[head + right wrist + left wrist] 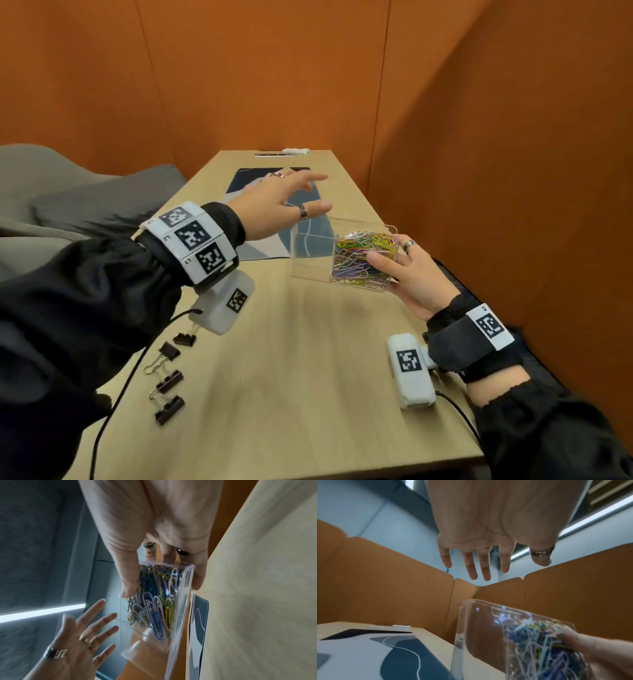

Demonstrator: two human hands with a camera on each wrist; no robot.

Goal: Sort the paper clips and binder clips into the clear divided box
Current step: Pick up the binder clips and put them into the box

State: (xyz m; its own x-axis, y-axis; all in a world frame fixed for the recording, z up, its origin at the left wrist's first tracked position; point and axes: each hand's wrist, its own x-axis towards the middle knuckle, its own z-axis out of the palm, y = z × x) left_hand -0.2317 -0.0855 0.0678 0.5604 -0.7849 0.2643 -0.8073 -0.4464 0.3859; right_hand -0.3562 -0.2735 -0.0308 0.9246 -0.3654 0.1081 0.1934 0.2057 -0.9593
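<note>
My right hand (394, 257) grips the right end of the clear divided box (310, 253), thumb on the near wall and fingers on the far side, holding it tilted above the table. Several coloured paper clips (363, 255) fill its right compartment; the left compartment looks empty. My left hand (322, 192) hovers open with spread fingers over the box's left end, apart from it. Several black binder clips (169, 377) lie in a row near the table's left edge. The right wrist view shows the right hand (163, 577) round the box (147, 646) and the clips (154, 601).
A blue and grey patterned mat (260, 219) lies behind the box on the wooden table (291, 377). A small white object (295, 150) sits at the far edge. Orange partition walls (479, 137) close the back and right; a grey seat (68, 192) is at left.
</note>
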